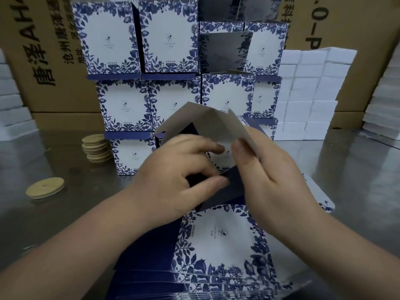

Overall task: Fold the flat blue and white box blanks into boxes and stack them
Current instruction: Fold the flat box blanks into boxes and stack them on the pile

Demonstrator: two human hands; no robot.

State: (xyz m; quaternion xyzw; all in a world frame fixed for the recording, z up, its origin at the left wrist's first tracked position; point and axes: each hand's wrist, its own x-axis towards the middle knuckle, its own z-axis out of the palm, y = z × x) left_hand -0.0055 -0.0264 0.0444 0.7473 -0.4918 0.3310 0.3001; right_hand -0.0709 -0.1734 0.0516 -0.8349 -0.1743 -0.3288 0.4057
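Pinching one half-folded blank (205, 124), the left hand (179, 172) and right hand (275, 172) both grip it. Forcing the navy flap (230, 188) risks a crease.

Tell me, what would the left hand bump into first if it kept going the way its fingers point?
The left hand would press into the half-folded box blank it pinches; just beyond is the right hand, though depth is unclear.
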